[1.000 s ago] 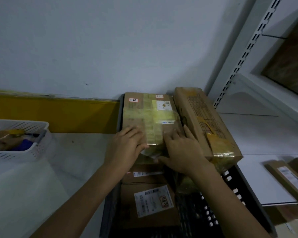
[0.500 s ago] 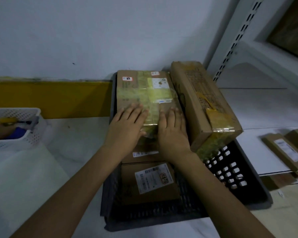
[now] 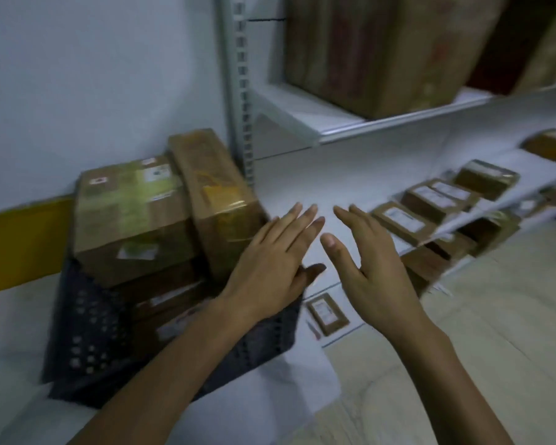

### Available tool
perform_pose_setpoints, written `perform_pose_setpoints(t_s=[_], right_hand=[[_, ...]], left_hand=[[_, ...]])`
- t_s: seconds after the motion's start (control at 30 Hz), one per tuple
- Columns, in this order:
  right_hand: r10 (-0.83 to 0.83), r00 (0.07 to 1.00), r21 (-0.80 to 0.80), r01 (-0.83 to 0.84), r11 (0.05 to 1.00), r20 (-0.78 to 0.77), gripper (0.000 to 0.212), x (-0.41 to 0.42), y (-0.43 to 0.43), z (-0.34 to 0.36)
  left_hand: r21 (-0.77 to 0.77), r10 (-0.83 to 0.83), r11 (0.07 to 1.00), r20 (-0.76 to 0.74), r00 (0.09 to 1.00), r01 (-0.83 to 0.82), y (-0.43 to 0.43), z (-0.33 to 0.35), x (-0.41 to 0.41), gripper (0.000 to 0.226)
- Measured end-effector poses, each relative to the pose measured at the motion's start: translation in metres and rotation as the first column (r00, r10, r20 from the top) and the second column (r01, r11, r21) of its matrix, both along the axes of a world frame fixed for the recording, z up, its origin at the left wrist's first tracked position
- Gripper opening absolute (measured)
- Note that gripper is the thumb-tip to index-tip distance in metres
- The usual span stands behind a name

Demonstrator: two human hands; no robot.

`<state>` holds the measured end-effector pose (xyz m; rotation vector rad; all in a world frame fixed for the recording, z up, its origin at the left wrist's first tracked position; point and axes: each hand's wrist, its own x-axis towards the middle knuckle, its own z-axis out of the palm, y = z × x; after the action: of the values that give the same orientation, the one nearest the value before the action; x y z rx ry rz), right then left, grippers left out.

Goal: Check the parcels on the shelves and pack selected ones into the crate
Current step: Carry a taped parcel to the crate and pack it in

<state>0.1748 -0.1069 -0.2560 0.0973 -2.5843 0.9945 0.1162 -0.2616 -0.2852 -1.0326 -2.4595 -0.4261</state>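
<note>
The head camera shows the dark crate point(image 3: 84, 319) in the lower left of the frame, set against the wall. It is packed high. A big parcel with green tape point(image 3: 129, 213) lies on top of other parcels. A long parcel point(image 3: 215, 200) leans beside it, touching it. I think it leans because there is no room for it to lie flat.

The left hand point(image 3: 270, 261) is in the middle of the frame, by the crate's right side. Its fingers are straight and a little spread, and it holds nothing. I cannot tell if it touches the long parcel. The right hand point(image 3: 376, 268) is just beside it on the right, also flat and empty.

Both hands point at the white shelf point(image 3: 289, 181). Small parcels point(image 3: 402, 220) lie there in a row toward the right of the frame, some with labels up, which makes them easy to read. I think the hands are spread to pick one next.

A big box point(image 3: 382, 49) stands on the top shelf, upper right. One little parcel point(image 3: 328, 313) lies lower down, below the hands.
</note>
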Motion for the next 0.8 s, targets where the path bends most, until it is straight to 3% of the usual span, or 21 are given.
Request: perform_pose_setpoints(t_s=[0.13,0.2,0.27,0.43,0.57,0.8], right_hand=[[-0.252,0.967,0.033,0.251,0.968,0.035,0.066,0.061,0.110,-0.013],[-0.333,0.941,0.043,0.331,0.943,0.062,0.058,0.092,0.156,-0.016],[-0.411,0.905,0.078,0.404,0.911,0.112,0.054,0.121,0.196,-0.019],[-0.574,0.784,0.075,0.574,0.815,0.234,0.072,0.167,0.283,-0.030],[-0.615,0.745,0.111,0.610,0.785,0.259,0.076,0.173,0.326,-0.046],[-0.581,0.734,0.254,0.523,0.814,0.351,0.076,0.125,0.397,-0.080]], left_hand=[[-0.047,-0.155,0.987,0.011,0.988,0.156,0.124,-0.032,0.031,0.062],[-0.067,-0.198,0.977,0.059,0.979,0.201,0.176,-0.056,0.043,0.065],[-0.090,-0.196,0.974,0.136,0.971,0.209,0.218,-0.078,0.054,0.071],[-0.107,-0.181,0.973,0.203,0.962,0.206,0.292,-0.115,0.070,0.076],[-0.131,-0.180,0.966,0.266,0.947,0.221,0.338,-0.134,0.063,0.074],[-0.149,-0.205,0.949,0.377,0.903,0.277,0.438,-0.188,0.007,0.079]])
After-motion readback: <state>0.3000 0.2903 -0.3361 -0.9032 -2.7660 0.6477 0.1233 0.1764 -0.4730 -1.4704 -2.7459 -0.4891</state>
